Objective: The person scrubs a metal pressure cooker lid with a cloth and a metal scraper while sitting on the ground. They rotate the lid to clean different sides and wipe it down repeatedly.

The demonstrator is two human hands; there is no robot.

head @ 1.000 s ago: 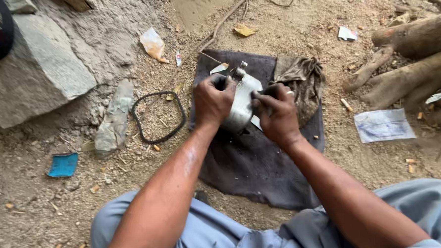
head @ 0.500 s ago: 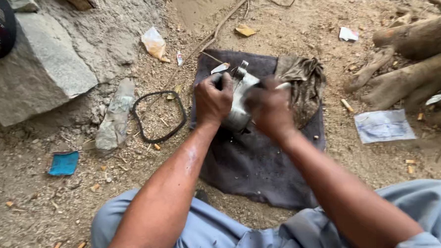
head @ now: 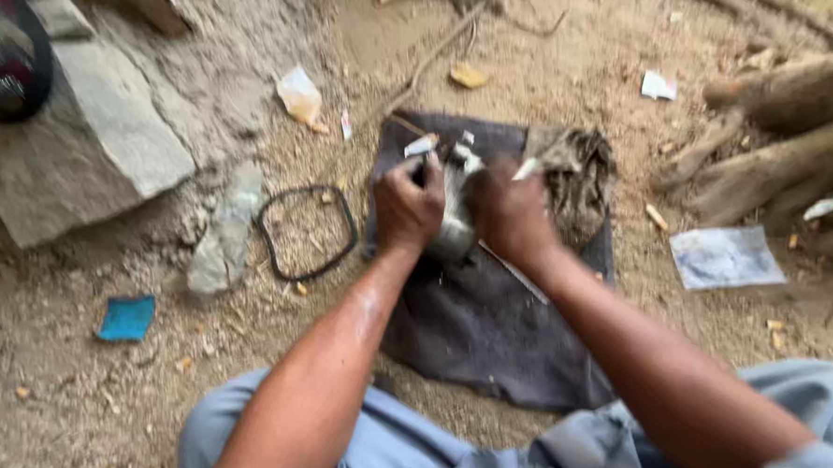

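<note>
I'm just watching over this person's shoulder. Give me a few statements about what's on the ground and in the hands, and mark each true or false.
1. Both hands, left hand and right hand, grip one grey metal part. True.
2. The metal part is held over a white plastic tray. False: it is over a dark cloth spread on the dirt.
3. A black rubber ring lies on the ground left of the cloth. True.
4. The blue scrap lies on the cloth. False: it lies on the dirt, far left.
5. A dirty rag sits on the cloth's right side. True.
</note>
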